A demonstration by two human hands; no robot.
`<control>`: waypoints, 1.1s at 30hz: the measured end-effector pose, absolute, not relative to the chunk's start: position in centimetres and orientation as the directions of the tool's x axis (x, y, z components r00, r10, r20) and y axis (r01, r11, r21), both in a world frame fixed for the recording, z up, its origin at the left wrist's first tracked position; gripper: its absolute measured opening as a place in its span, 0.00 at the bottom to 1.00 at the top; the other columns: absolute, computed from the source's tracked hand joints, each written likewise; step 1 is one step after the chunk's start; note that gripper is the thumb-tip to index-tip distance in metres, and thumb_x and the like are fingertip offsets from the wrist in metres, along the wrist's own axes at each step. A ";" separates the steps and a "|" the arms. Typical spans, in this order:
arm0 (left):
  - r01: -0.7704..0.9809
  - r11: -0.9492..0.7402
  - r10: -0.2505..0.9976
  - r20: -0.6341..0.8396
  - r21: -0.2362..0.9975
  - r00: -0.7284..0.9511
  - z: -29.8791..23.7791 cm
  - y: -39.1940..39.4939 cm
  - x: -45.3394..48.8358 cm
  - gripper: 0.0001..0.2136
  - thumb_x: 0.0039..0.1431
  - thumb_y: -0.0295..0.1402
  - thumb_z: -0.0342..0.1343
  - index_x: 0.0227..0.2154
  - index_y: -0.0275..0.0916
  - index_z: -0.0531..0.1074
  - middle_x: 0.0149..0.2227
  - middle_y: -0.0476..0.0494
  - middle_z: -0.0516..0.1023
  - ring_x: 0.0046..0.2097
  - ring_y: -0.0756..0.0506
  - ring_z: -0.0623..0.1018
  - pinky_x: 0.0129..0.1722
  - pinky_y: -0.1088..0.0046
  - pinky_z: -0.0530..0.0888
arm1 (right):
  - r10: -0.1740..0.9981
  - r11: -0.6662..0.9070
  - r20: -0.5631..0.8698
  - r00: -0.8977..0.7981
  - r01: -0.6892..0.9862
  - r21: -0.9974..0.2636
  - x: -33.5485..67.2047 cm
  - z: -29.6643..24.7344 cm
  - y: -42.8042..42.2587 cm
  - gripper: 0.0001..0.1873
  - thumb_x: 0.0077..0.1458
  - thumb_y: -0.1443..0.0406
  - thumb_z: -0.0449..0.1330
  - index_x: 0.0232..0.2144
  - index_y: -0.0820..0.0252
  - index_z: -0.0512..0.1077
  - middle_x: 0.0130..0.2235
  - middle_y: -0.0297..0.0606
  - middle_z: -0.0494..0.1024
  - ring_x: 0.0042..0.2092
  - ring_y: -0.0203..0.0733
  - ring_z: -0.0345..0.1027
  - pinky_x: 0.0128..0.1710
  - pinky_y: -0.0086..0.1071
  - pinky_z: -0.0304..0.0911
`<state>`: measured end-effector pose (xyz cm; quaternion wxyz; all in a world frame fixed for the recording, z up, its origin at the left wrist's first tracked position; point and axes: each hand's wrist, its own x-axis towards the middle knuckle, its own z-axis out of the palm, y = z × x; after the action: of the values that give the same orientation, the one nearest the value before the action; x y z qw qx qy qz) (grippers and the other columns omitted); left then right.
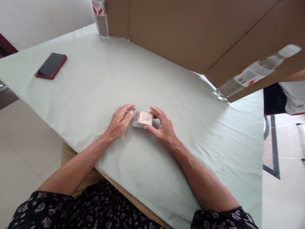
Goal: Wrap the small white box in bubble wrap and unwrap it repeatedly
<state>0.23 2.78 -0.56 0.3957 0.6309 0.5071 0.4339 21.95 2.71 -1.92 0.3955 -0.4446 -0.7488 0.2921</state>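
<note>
A small white box (145, 118) with red print, apparently in a clear plastic wrapper, is on the pale green tablecloth between my hands. My right hand (162, 127) has its thumb at the near right corner of the box and its fingers at the far right side, closed around that end. On the other side my left hand (121, 121) rests beside the wrapper's left end, fingers stretched out and holding nothing. Whether its fingertips touch the wrapper I cannot tell.
A phone in a red case (51, 65) lies at the far left of the table (85, 77). Brown cardboard panels (176, 23) stand along the far side, with an upright water bottle (100, 15) and another bottle (253, 73) against them. Another person's sleeve (302, 94) shows at right.
</note>
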 end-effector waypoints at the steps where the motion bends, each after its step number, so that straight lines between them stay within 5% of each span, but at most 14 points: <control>1: 0.295 -0.180 0.982 0.154 0.938 0.108 -0.6 2.8 0.2 0.21 0.68 0.41 0.48 0.57 0.36 0.71 0.55 0.35 0.78 0.56 0.40 0.75 0.58 0.61 0.70 | 0.898 0.432 0.333 -0.286 0.435 -0.790 22.1 -1.9 2.9 0.38 0.55 0.51 0.67 0.65 0.50 0.62 0.55 0.45 0.77 0.55 0.53 0.72 0.59 0.50 0.65; 7: 0.343 -0.238 0.968 0.190 0.909 0.166 -0.6 2.7 0.2 0.23 0.66 0.39 0.49 0.60 0.36 0.68 0.57 0.34 0.76 0.58 0.39 0.74 0.60 0.57 0.69 | 0.893 0.418 0.233 -0.386 0.517 -0.747 22.5 -2.5 3.7 0.35 0.55 0.51 0.67 0.62 0.50 0.66 0.60 0.46 0.76 0.59 0.57 0.70 0.61 0.54 0.61; 14: 0.293 -0.210 0.954 0.130 0.933 0.269 -0.1 2.4 0.6 0.36 0.55 0.35 0.58 0.67 0.31 0.58 0.64 0.26 0.67 0.65 0.33 0.69 0.63 0.53 0.68 | 0.896 0.416 0.281 -0.345 0.425 -0.804 22.8 -3.0 3.2 0.47 0.52 0.46 0.69 0.68 0.48 0.57 0.65 0.49 0.68 0.63 0.57 0.66 0.63 0.55 0.59; 20: 0.280 -0.217 0.941 0.124 0.935 0.315 -0.8 2.8 0.7 0.40 0.52 0.34 0.62 0.68 0.38 0.56 0.65 0.29 0.67 0.63 0.34 0.70 0.63 0.51 0.67 | 0.899 0.401 0.275 -0.341 0.386 -0.831 22.9 -3.2 3.5 0.52 0.49 0.42 0.68 0.69 0.49 0.54 0.67 0.51 0.64 0.64 0.59 0.64 0.64 0.57 0.58; 26: 0.228 -0.254 0.922 0.164 0.940 0.351 -1.3 3.1 0.7 0.39 0.53 0.32 0.60 0.68 0.39 0.55 0.54 0.36 0.76 0.54 0.41 0.75 0.59 0.58 0.69 | 0.893 0.424 0.295 -0.339 0.417 -0.804 22.5 -3.4 3.3 0.39 0.55 0.51 0.67 0.66 0.47 0.60 0.56 0.44 0.76 0.57 0.53 0.70 0.61 0.52 0.61; 33: 0.249 -0.255 0.921 0.155 0.934 0.358 -0.9 3.0 0.8 0.37 0.53 0.32 0.60 0.67 0.39 0.58 0.52 0.38 0.76 0.52 0.42 0.75 0.58 0.61 0.70 | 0.894 0.429 0.294 -0.339 0.455 -0.781 22.7 -3.3 3.3 0.37 0.54 0.55 0.67 0.64 0.49 0.63 0.56 0.45 0.77 0.56 0.54 0.71 0.59 0.52 0.63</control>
<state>0.78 3.03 -0.90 0.4425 0.6952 0.4206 0.3794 22.67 3.25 -3.28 0.3670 -0.4427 -0.7615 0.2992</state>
